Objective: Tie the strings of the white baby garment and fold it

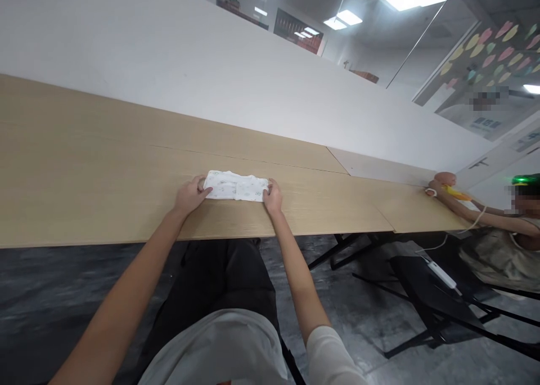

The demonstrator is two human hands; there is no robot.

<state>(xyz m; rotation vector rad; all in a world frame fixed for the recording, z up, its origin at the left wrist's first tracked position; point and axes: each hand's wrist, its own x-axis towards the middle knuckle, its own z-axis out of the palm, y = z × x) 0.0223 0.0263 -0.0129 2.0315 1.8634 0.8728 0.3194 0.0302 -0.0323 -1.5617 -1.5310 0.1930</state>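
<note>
A white cloth item with a small faint print [237,186], folded into a flat strip, lies lengthwise before me on the wooden table [126,205]. My left hand [192,196] grips its left end, thumb on top and fingers round the edge. At the opposite end, my right hand [273,196] pinches the cloth in the same way. Fold lines run along its middle. What kind of garment or cloth it is, I cannot make out.
A white wall [169,75] with glass above borders the table's far side. To the right, another person [506,227] reaches over the table toward a doll [445,178] and yellow cloth. A black folding chair [434,283] bears a white power strip [441,274] with a cord.
</note>
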